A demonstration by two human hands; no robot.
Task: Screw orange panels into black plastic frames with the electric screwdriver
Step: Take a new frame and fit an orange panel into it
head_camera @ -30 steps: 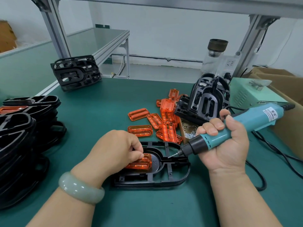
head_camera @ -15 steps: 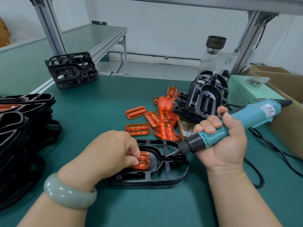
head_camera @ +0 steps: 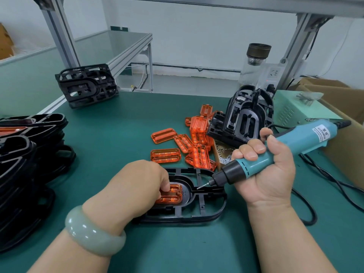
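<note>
A black plastic frame (head_camera: 204,209) lies flat on the green mat in front of me. An orange panel (head_camera: 171,195) sits in its oval recess. My left hand (head_camera: 136,186) covers the panel's left part, its curled fingers pressing down on the panel. My right hand (head_camera: 266,170) grips a teal electric screwdriver (head_camera: 275,154). The bit tip (head_camera: 199,187) hovers just right of the panel, slanting down to the left over the frame's centre rib.
Loose orange panels (head_camera: 185,148) lie behind the frame, with small screws (head_camera: 224,156) beside them. Black frames are stacked at the left (head_camera: 21,154), back left (head_camera: 86,87) and right (head_camera: 244,119). A teal power box (head_camera: 295,109), cables and a cardboard box stand at the right.
The view has shifted slightly. The screwdriver tip has stayed close to the frame's centre rib, and my left hand keeps pressing the orange panel in the recess.
</note>
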